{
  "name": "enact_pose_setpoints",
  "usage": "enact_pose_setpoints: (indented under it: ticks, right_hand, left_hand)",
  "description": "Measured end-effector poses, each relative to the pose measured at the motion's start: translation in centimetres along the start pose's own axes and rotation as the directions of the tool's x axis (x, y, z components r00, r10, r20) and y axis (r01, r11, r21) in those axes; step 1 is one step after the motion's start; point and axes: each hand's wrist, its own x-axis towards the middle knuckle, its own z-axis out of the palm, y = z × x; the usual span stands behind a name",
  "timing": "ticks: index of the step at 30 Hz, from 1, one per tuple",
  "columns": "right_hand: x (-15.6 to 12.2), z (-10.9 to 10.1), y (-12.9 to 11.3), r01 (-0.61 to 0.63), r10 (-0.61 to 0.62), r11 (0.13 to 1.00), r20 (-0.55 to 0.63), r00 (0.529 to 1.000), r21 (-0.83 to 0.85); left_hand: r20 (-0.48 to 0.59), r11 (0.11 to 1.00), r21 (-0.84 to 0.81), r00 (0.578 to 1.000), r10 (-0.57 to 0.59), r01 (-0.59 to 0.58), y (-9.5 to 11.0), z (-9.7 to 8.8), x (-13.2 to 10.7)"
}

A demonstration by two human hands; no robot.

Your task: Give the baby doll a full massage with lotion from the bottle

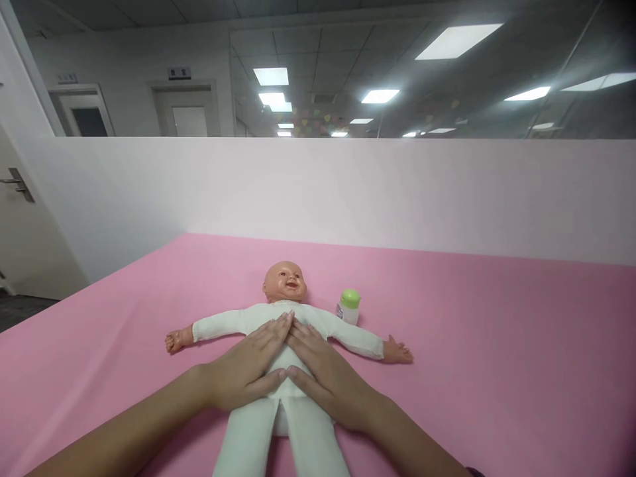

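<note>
A baby doll (233,323) in a white suit lies on its back on the pink sheet (497,344), arms spread, head away from me. My left hand (248,368) lies flat on the doll's belly, fingers stretched out toward its chest. Beside it my right hand (325,374) rests flat on the same spot, fingers out; the fingertips and thumbs of both hands meet over the torso. Neither hand holds anything.
A small white bottle with a green cap (348,306) stands upright on the sheet just past the doll's arm on the right. A white partition wall (348,192) runs behind the bed. A door with a handle (17,185) is at the far left.
</note>
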Motion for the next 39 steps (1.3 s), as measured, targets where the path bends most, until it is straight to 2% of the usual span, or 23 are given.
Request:
enact_pose_setpoints:
  ticks: [8,14,19,22,26,32,36,39]
  right_hand:
    - [0.3,0.4,0.2,-0.130,0.128,0.991,0.035,0.991,0.040]
    - [0.5,0.6,0.2,-0.238,0.237,0.971,0.028,0.971,0.031]
    - [0.6,0.8,0.3,-0.334,0.335,0.942,-0.008,0.942,0.035]
    - [0.6,0.9,0.1,-0.379,0.380,0.925,-0.024,0.925,0.032]
    - [0.6,1.2,0.1,-0.439,0.440,0.898,-0.048,0.897,0.032]
    - [0.6,1.5,0.0,-0.506,0.505,0.862,-0.072,0.860,0.012]
    - [0.6,1.4,-0.4,-0.540,0.537,0.841,-0.081,0.839,-0.015]
    - [0.7,1.2,-0.8,-0.572,0.564,0.816,-0.093,0.820,-0.090]
  left_hand:
    - [0.026,0.993,0.022,0.993,-0.119,0.118,-0.1,0.3,0.0]
    - [-0.014,0.974,0.017,0.974,-0.224,0.225,-0.6,0.7,-0.1]
    - [-0.043,0.928,-0.021,0.927,-0.373,0.372,-0.6,1.0,-0.2]
    - [0.005,0.894,-0.057,0.896,-0.444,0.444,-0.1,0.7,0.1]
    - [0.070,0.819,-0.098,0.825,-0.561,0.566,0.8,0.0,0.4]
    - [0.097,0.759,-0.100,0.766,-0.636,0.643,1.2,-0.5,0.6]
    - [0.084,0.745,-0.086,0.750,-0.657,0.662,0.8,-0.1,0.6]
    - [0.022,0.761,-0.047,0.762,-0.647,0.647,0.2,0.2,0.4]
